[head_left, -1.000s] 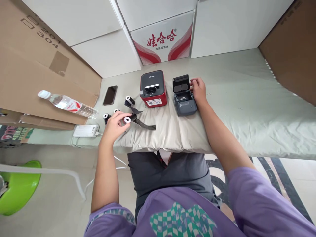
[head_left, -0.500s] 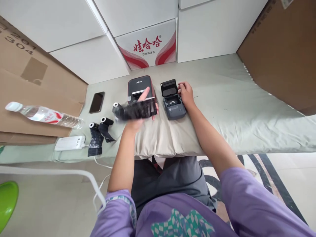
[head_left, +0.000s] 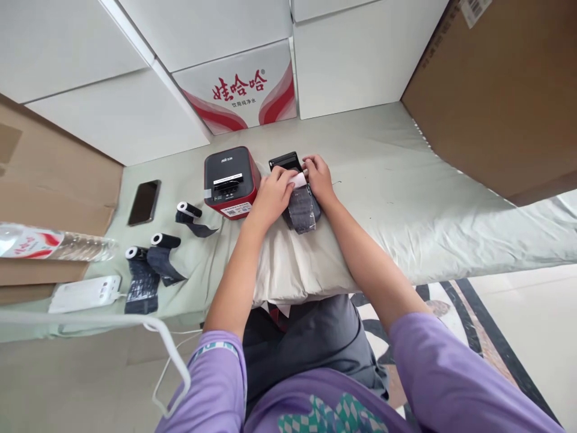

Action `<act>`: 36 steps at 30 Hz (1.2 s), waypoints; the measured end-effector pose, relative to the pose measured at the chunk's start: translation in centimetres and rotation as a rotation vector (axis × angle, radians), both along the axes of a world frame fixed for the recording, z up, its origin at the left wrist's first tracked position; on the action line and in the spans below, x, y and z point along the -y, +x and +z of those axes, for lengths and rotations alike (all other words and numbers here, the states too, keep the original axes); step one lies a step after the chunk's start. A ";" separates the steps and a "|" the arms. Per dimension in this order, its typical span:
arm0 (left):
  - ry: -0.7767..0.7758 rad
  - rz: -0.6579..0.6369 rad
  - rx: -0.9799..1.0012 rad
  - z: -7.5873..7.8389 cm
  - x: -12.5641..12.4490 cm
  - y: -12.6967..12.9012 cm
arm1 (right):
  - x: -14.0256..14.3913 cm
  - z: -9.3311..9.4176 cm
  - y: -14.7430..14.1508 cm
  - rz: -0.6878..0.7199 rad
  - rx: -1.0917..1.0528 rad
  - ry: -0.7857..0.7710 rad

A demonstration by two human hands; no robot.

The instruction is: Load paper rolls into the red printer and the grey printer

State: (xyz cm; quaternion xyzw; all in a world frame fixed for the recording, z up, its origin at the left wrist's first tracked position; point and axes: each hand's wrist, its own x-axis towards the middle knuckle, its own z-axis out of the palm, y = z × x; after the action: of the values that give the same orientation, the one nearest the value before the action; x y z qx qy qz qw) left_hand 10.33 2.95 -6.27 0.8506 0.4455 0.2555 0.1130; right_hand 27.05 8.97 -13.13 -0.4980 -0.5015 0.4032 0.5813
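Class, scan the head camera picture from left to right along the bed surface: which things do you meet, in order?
Water bottle → white power bank → phone → three dark rolls → red printer → left hand → small grey printer with its dark strip → right hand.

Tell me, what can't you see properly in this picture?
- Grey printer: head view, mostly hidden by the left hand, right hand and dark paper strip.
- Paper roll: only a white end shows between the hands.
- Water bottle: cut off by the left edge.
- Red printer label: too small to read.
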 end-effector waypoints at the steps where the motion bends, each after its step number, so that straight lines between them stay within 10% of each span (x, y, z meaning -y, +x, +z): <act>1: 0.000 0.021 -0.010 -0.1 0.1 -0.1 | 0.0 -0.1 0.0 -0.003 -0.002 0.003; 21: 0.008 0.038 0.125 -2.2 1.1 0.3 | 1.0 1.5 -0.1 0.083 0.049 -0.055; 36: 0.203 0.299 0.575 -3.5 2.2 1.5 | 2.1 2.6 0.4 0.217 0.045 -0.030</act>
State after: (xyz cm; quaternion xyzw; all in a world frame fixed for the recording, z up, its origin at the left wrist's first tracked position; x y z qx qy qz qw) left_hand 11.82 0.75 -9.77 0.6759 0.4874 0.5417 0.1102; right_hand 27.46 6.90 -10.52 -0.4586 -0.5591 0.4600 0.5153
